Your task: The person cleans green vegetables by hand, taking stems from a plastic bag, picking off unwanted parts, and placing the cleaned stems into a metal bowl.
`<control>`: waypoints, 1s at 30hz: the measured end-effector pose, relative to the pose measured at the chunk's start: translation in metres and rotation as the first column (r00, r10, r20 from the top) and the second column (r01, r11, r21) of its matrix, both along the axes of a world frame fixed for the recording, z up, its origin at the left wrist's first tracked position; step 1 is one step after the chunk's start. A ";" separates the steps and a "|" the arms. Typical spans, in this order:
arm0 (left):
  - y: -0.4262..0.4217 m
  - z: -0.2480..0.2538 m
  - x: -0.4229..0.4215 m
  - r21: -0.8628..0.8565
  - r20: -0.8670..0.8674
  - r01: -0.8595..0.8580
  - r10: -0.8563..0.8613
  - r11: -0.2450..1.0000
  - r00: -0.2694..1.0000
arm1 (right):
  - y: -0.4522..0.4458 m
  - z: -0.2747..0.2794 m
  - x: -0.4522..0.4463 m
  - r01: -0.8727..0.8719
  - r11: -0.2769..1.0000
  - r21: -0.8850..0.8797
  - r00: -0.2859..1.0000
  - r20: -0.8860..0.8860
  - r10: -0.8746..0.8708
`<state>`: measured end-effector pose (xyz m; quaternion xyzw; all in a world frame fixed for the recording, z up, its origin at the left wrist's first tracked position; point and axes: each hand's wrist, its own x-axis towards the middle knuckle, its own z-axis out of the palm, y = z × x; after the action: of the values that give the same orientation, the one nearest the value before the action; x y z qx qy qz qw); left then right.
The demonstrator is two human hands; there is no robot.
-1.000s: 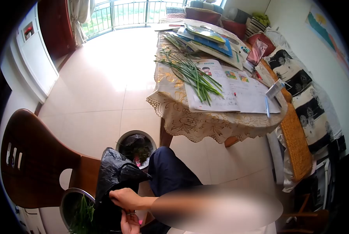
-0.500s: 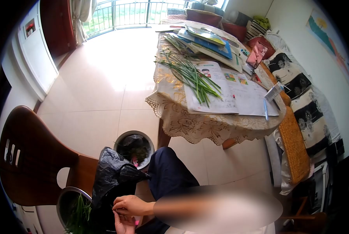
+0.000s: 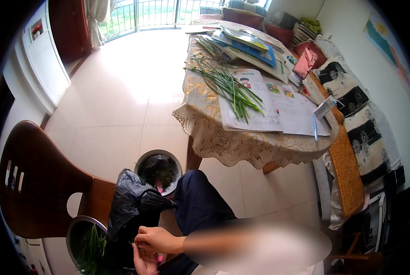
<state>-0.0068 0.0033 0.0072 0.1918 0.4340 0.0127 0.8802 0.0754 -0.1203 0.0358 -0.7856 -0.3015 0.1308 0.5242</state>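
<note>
My right hand (image 3: 156, 239) reaches in from the right, its fingers bent and pinched together. Just below it, my left hand (image 3: 144, 262) is turned up with its fingers closed, and the fingertips of both hands meet. A thin bit of green shows at the fingertips, too small to name. Behind and beside the hands is a black plastic bag (image 3: 129, 197) on the chair seat. Left of them, a metal bowl (image 3: 72, 236) holds long leafy green stalks (image 3: 94, 250).
A lined bin (image 3: 177, 167) with dark scraps stands on the floor ahead. On the cloth-covered table (image 3: 205, 133) lie more green stalks (image 3: 234, 91), an open workbook (image 3: 301, 114), stacked books (image 3: 255, 55) and a pink case (image 3: 305, 63). A wooden chair (image 3: 40, 178) is at left.
The view has shifted slightly. My right hand has moved a little up and right, its fingers still pinched against my left hand, and a bit of green now shows at the fingertips.
</note>
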 end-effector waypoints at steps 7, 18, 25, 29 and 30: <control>-0.003 -0.012 -0.002 -0.049 0.129 0.064 -0.058 0.997 0.990 | 0.004 -0.015 -0.004 0.025 0.999 0.043 0.999 0.036 -0.027; -0.002 -0.025 -0.004 -0.159 0.269 0.095 -0.050 0.983 0.962 | 0.006 -0.009 -0.013 -0.011 0.999 -0.038 0.995 -0.103 0.007; 0.002 -0.025 -0.003 -0.162 0.187 0.095 -0.064 0.982 0.980 | 0.010 -0.018 -0.013 0.019 1.000 -0.022 0.991 -0.132 -0.021; -0.006 -0.018 0.001 -0.128 0.359 0.079 -0.028 0.989 0.933 | 0.002 -0.006 -0.004 0.065 0.988 0.141 0.942 -0.336 -0.014; -0.009 -0.015 0.002 -0.132 0.367 0.070 -0.017 0.989 0.930 | 0.001 -0.008 -0.003 0.069 0.985 0.155 0.924 -0.383 -0.004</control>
<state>-0.0052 -0.0055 -0.0074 0.1322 0.2583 -0.0025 0.9570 0.0728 -0.1195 0.0276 -0.7043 -0.1890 0.2456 0.6386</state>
